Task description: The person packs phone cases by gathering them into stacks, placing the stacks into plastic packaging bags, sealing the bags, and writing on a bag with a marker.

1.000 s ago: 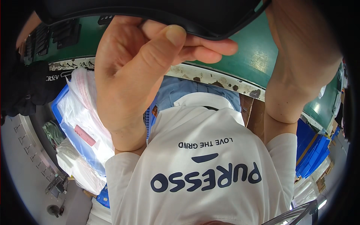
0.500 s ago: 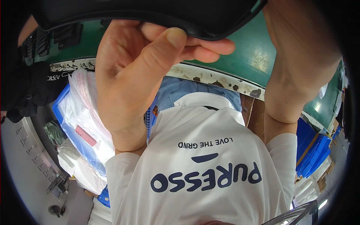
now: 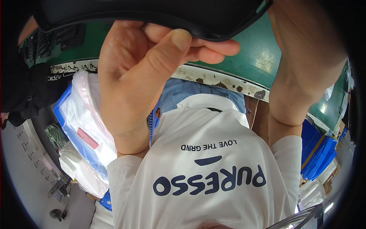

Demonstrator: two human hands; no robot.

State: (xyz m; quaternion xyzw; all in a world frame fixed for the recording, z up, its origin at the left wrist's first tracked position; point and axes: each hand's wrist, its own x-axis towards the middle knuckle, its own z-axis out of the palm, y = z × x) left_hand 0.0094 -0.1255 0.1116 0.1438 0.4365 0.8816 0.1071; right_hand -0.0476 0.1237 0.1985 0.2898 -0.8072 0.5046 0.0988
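Observation:
A smooth, dark black curved piece (image 3: pixel 152 9), apparently plastic, spans the top of the view, and its upper part is cut off. My left hand (image 3: pixel 133 65) is closed on its lower edge. The thumb presses the near side, while the other fingers reach behind and partly below it. My right forearm (image 3: pixel 301 65) rises along the right side toward the top edge; the right hand itself lies outside the picture. Beneath the piece is a green tabletop (image 3: pixel 255 57) with a chipped white edge (image 3: pixel 213 78).
Several flat black pieces (image 3: pixel 70 36) lie on the table at the far left, near a person in black clothing (image 3: pixel 30 86). White plastic bags (image 3: pixel 85 99) fill a blue crate (image 3: pixel 63 103) at left, with a pink rectangular item (image 3: pixel 87 138) on them. Blue bins (image 3: pixel 318 156) stand at right.
My left hand has shifted very slightly to the right, still on the black piece's edge. Otherwise the scene looks the same.

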